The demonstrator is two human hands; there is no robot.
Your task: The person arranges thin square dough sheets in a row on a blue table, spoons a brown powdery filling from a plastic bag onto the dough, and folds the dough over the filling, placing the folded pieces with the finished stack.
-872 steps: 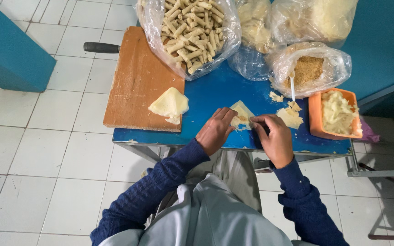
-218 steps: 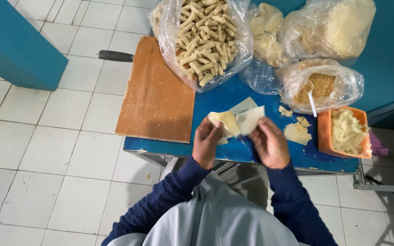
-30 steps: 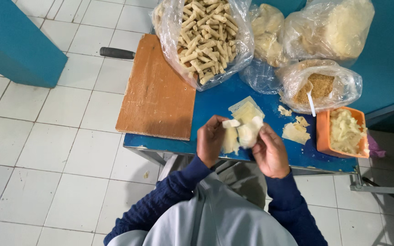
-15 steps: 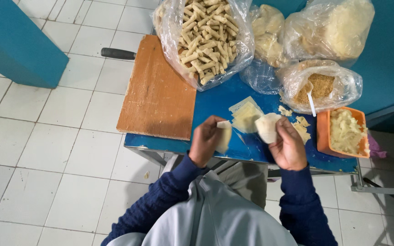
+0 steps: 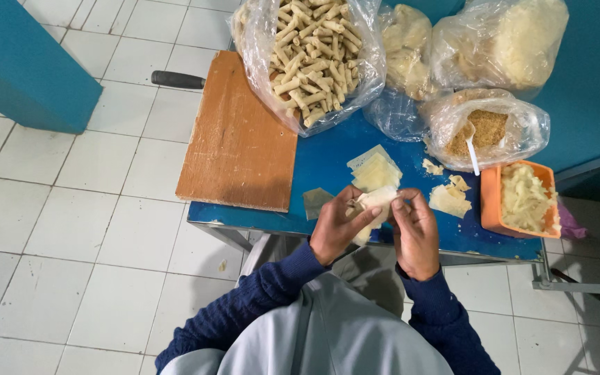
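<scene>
My left hand (image 5: 338, 226) and my right hand (image 5: 414, 232) meet over the front edge of the blue table (image 5: 328, 156), both closed on one pale, thin pastry wrapper (image 5: 375, 203) that is folded between the fingers. Just beyond the hands lies a small stack of square wrappers (image 5: 375, 170). A single greyish wrapper (image 5: 315, 202) lies flat left of my left hand. Torn wrapper pieces (image 5: 449, 199) sit to the right, beside an orange tub of pale filling (image 5: 522, 200).
A wooden board (image 5: 239, 139) covers the table's left part, with a black handle (image 5: 178, 80) sticking out behind it. Clear bags hold rolled sticks (image 5: 310, 48), crumbs with a white spoon (image 5: 484, 132) and pale dough (image 5: 505, 42). White tiled floor lies left; a teal panel (image 5: 26, 62) stands there.
Half a second ago my hands were apart, each with a piece. Now they have come together on one folded wrapper, and a greyish wrapper lies on the table at the left.
</scene>
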